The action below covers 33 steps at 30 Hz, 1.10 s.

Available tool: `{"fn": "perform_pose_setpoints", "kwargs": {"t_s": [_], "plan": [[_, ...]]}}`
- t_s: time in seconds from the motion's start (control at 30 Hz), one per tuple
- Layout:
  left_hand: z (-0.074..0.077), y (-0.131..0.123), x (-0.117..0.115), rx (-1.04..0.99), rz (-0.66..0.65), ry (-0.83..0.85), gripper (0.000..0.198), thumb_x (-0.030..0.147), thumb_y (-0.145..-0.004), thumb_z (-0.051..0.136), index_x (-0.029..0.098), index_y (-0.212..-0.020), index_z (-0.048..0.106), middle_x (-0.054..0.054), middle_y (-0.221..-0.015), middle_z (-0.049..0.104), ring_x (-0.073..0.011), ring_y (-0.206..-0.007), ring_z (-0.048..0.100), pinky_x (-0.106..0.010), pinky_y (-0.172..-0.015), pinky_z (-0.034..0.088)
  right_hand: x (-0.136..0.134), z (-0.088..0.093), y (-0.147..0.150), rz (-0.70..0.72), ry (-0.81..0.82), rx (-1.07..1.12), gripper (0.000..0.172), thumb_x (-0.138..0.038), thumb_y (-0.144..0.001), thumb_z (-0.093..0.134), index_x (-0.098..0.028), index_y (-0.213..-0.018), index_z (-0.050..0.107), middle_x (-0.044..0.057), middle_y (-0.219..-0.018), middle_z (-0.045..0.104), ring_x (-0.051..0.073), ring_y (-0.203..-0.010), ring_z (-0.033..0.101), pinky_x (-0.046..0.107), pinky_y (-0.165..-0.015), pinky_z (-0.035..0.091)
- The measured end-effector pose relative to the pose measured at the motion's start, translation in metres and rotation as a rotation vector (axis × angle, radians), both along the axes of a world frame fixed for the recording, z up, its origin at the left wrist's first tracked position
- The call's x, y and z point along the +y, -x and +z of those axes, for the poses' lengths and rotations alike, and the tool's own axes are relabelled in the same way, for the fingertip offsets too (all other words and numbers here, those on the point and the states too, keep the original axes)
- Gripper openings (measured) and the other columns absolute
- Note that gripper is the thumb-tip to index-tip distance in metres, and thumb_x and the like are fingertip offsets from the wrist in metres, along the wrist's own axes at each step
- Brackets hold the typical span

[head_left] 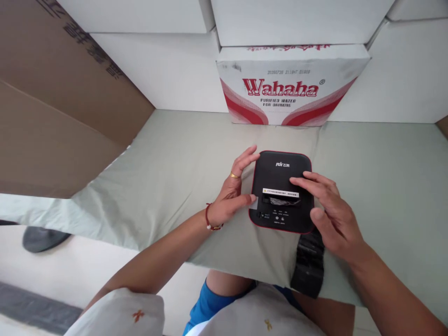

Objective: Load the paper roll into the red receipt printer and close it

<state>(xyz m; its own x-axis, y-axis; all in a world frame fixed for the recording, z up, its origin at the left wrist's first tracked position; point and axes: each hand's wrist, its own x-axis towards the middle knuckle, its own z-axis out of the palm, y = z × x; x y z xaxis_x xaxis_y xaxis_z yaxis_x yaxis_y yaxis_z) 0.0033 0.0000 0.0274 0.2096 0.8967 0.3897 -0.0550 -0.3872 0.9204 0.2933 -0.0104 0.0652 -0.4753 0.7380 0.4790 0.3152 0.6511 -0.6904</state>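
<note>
A black receipt printer [283, 177] with a thin red edge lies flat on the cloth, its paper slot and small buttons toward me. My left hand [235, 191] is at its left side, fingers stretched out: the thumb tip touches the left edge by a small grey patch, and the fingertips reach the upper left corner. On the right, my right hand [331, 207] has its fingers spread, with fingertips over the top surface and the thumb near the right edge. Neither hand grips the printer. Below its lower right corner lies a glossy black object [308, 266], whose kind I cannot make out.
A pale green cloth [175, 172] covers the table. Behind stands a white and red water carton [294, 93] among stacked white boxes [168, 70]. A large brown cardboard box [59, 116] stands at the left. A dark rounded object [45, 239] is on the floor.
</note>
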Motion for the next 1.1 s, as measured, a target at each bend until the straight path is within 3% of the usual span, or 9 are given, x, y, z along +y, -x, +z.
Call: {"fn": "perform_pose_setpoints", "kwargs": {"t_s": [0.07, 0.17, 0.23, 0.33, 0.57, 0.73, 0.87, 0.97, 1.1], "plan": [[-0.007, -0.004, 0.000, -0.028, -0.044, 0.031, 0.101, 0.060, -0.083, 0.091, 0.047, -0.171, 0.043, 0.005, -0.195, 0.016, -0.0385, -0.183, 0.000, -0.061, -0.149, 0.001, -0.005, 0.003, 0.000, 0.047, -0.038, -0.044, 0.054, -0.049, -0.118, 0.046, -0.031, -0.168, 0.056, 0.010, -0.160, 0.070, 0.035, -0.159, 0.054, 0.065, -0.135, 0.036], [-0.012, -0.009, 0.001, -0.097, -0.116, 0.103, 0.114, 0.060, -0.082, 0.089, 0.052, -0.177, 0.026, 0.009, -0.196, 0.004, -0.0375, -0.183, -0.006, -0.061, -0.148, -0.007, -0.014, 0.002, -0.002, 0.028, -0.225, -0.071, 0.048, -0.052, -0.118, 0.041, -0.032, -0.145, 0.075, 0.010, -0.152, 0.071, 0.037, -0.153, 0.056, 0.069, -0.137, 0.031], [-0.015, -0.010, 0.001, -0.142, -0.135, 0.136, 0.118, 0.059, -0.082, 0.089, 0.054, -0.177, 0.021, 0.011, -0.196, 0.002, -0.0364, -0.183, -0.007, -0.060, -0.148, -0.009, -0.019, -0.002, -0.004, -0.025, -0.338, -0.058, 0.047, -0.052, -0.118, 0.041, -0.031, -0.128, 0.082, 0.011, -0.131, 0.073, 0.035, -0.140, 0.060, 0.067, -0.132, 0.039], [-0.018, -0.011, 0.001, -0.183, -0.141, 0.178, 0.123, 0.057, -0.078, 0.091, 0.056, -0.177, 0.018, 0.012, -0.195, 0.004, -0.0357, -0.183, -0.013, -0.062, -0.147, -0.011, -0.025, -0.007, -0.006, -0.055, -0.388, -0.062, 0.047, -0.049, -0.119, 0.041, -0.029, -0.123, 0.083, 0.011, -0.110, 0.070, 0.032, -0.123, 0.060, 0.061, -0.118, 0.052], [-0.024, -0.016, -0.006, -0.276, -0.206, 0.297, 0.124, 0.051, -0.083, 0.088, 0.055, -0.179, 0.010, 0.011, -0.196, 0.001, -0.0365, -0.183, -0.006, -0.063, -0.149, -0.001, -0.028, -0.005, -0.001, -0.069, -0.414, -0.059, 0.040, -0.039, -0.118, 0.045, -0.026, -0.121, 0.082, 0.010, -0.105, 0.074, 0.029, -0.110, 0.058, 0.050, -0.099, 0.057], [-0.027, -0.016, -0.005, -0.312, -0.217, 0.282, 0.119, 0.047, -0.083, 0.090, 0.055, -0.178, 0.020, 0.013, -0.196, 0.003, -0.0338, -0.183, -0.008, -0.058, -0.149, -0.003, -0.024, 0.006, -0.001, 0.015, -0.559, -0.161, 0.031, -0.033, -0.114, 0.054, -0.018, -0.120, 0.081, 0.010, -0.104, 0.082, 0.027, -0.106, 0.063, 0.047, -0.102, 0.058], [-0.024, -0.018, -0.006, -0.381, -0.289, 0.299, 0.103, 0.048, -0.089, 0.088, 0.051, -0.176, 0.033, 0.007, -0.194, 0.021, -0.0362, -0.183, 0.011, -0.059, -0.149, 0.012, -0.011, 0.038, -0.002, 0.201, -0.326, -0.124, 0.036, -0.041, -0.117, 0.051, -0.018, -0.112, 0.079, 0.010, -0.099, 0.082, 0.025, -0.099, 0.074, 0.042, -0.090, 0.062], [-0.024, -0.021, -0.005, -0.429, -0.297, 0.336, 0.085, 0.059, -0.097, 0.079, 0.046, -0.173, 0.043, 0.002, -0.191, 0.031, -0.0395, -0.178, 0.028, -0.063, -0.146, 0.024, 0.007, 0.066, 0.009, 0.129, -0.002, -0.177, 0.027, -0.032, -0.116, 0.054, -0.023, -0.106, 0.077, 0.006, -0.102, 0.082, 0.018, -0.087, 0.076, 0.032, -0.079, 0.061], [-0.030, -0.020, 0.000, -0.342, -0.202, 0.315, 0.074, 0.055, -0.102, 0.076, 0.044, -0.170, 0.048, 0.002, -0.192, 0.028, -0.0368, -0.179, 0.027, -0.061, -0.148, 0.019, 0.035, 0.083, 0.045, -0.125, 0.129, -0.823, 0.030, -0.020, -0.112, 0.052, -0.023, -0.116, 0.082, 0.008, -0.113, 0.085, 0.024, -0.090, 0.081, 0.035, -0.078, 0.059]]}}
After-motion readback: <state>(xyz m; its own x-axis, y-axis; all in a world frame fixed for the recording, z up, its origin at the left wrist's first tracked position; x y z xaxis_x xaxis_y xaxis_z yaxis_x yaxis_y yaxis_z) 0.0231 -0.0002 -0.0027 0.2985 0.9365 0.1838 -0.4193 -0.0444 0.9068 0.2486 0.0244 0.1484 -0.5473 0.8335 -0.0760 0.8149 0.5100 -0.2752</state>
